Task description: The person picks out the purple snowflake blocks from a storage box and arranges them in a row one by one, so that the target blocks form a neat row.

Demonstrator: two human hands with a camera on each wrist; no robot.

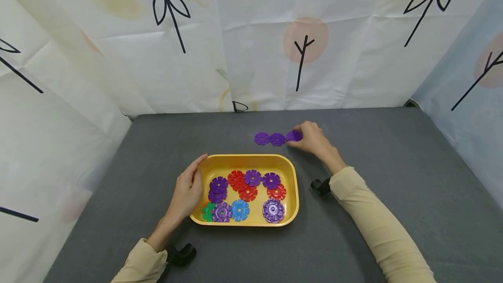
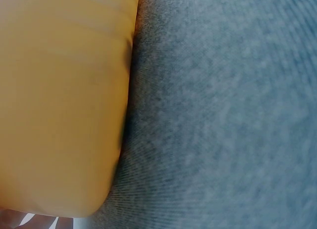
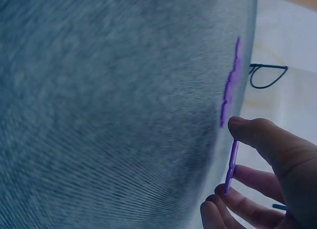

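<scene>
My right hand (image 1: 310,138) pinches a purple flower-shaped plastic disc (image 1: 294,136) between thumb and fingers; the right wrist view shows that disc (image 3: 231,164) edge-on. Just left of it, two joined purple discs (image 1: 269,139) lie on the table beyond the tray. Whether the held disc touches them is unclear. My left hand (image 1: 188,189) holds the left side of a yellow tray (image 1: 247,159), fingers near its far left corner. Inside the tray lie several notched discs: purple ones (image 1: 253,177), red ones (image 1: 248,193), a blue one (image 1: 240,210) and a partly covered green one (image 1: 208,212).
A grey cloth-covered table (image 1: 393,178) lies under everything. White fabric (image 1: 251,69) with plant drawings hangs behind it and at the sides. Black straps or mounts sit by both wrists, the left one (image 1: 181,254) near the tray's front left.
</scene>
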